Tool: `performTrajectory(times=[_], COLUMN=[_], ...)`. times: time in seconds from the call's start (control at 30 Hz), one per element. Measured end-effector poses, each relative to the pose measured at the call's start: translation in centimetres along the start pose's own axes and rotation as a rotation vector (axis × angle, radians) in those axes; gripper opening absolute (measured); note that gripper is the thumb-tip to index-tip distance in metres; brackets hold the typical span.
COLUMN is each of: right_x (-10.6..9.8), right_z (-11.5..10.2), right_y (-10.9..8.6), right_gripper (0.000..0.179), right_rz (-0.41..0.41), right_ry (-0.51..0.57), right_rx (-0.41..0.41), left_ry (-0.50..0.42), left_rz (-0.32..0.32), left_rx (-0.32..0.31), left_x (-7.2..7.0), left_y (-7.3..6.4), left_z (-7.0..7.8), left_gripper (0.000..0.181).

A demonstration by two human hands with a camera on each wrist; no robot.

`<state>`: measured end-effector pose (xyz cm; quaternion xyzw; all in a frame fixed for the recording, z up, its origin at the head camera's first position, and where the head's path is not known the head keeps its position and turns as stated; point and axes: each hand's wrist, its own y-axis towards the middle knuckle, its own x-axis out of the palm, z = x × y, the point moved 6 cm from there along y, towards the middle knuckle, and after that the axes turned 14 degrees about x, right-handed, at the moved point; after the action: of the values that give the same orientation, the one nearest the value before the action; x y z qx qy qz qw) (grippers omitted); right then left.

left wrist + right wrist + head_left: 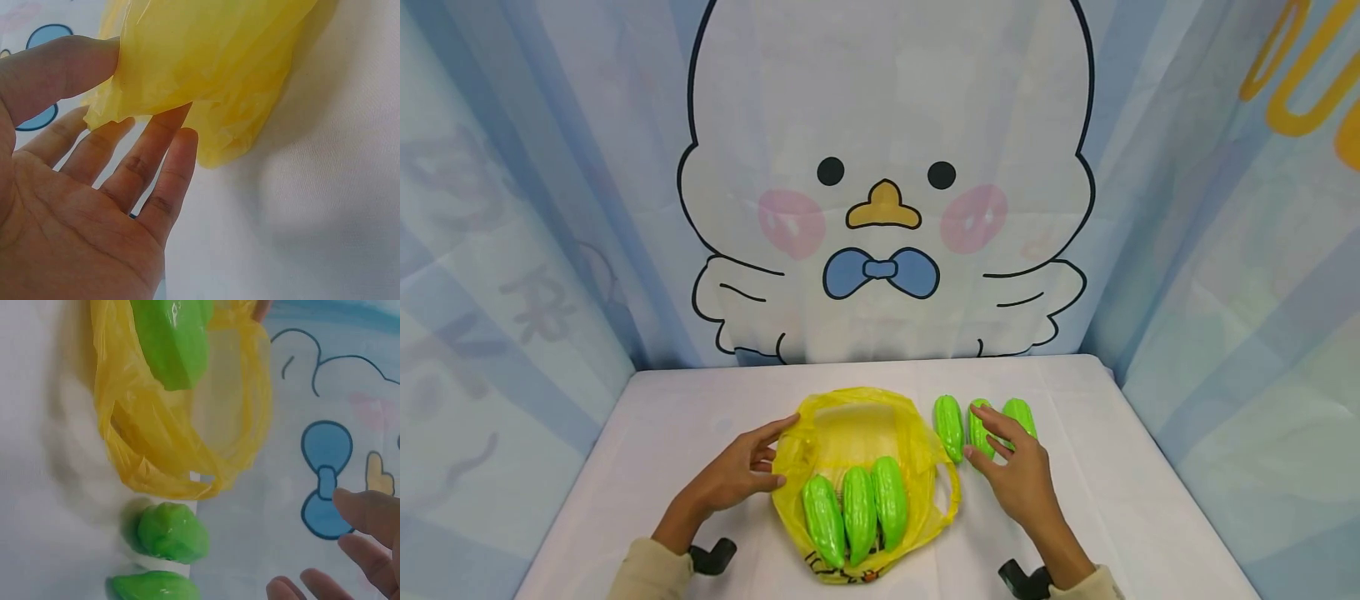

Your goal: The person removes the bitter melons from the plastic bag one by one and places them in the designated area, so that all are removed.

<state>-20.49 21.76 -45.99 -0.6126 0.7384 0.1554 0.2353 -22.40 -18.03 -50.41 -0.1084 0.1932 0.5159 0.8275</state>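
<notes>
A yellow plastic bag (865,421) lies on the table with its mouth spread wide. Three glossy green bitter melons (859,515) lie side by side within it. My left hand (741,467) holds the bag's left edge, thumb and fingers around the thin plastic; the bag (206,56) hides some fingertips in the left wrist view. Three more bitter melons (948,427) stand in a row right of the bag. Over the middle and right ones, my right hand (1018,471) hovers with thumb and fingers apart, nothing between them. Its fingers (369,515) show at the right wrist view's lower right.
The white-covered table (700,396) ends at the back against a curtain (887,317) printed with a cartoon bird. More curtain hangs on both sides. A bag handle loop (953,492) sticks out to the right, close beside the leftmost loose bitter melon.
</notes>
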Motion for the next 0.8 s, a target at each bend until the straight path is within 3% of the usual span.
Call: performTrajectory(times=[0.8], right_x=[6.8], right_z=[-0.1], right_y=[-4.7], right_gripper=[0.062], right_rz=[-0.211], right_ry=[0.165], right_rx=[0.009], left_ry=[0.004], left_rz=[0.003], left_rx=[0.019], left_x=[-0.1], left_y=[-0.2], left_z=[0.2], left_gripper=[0.091])
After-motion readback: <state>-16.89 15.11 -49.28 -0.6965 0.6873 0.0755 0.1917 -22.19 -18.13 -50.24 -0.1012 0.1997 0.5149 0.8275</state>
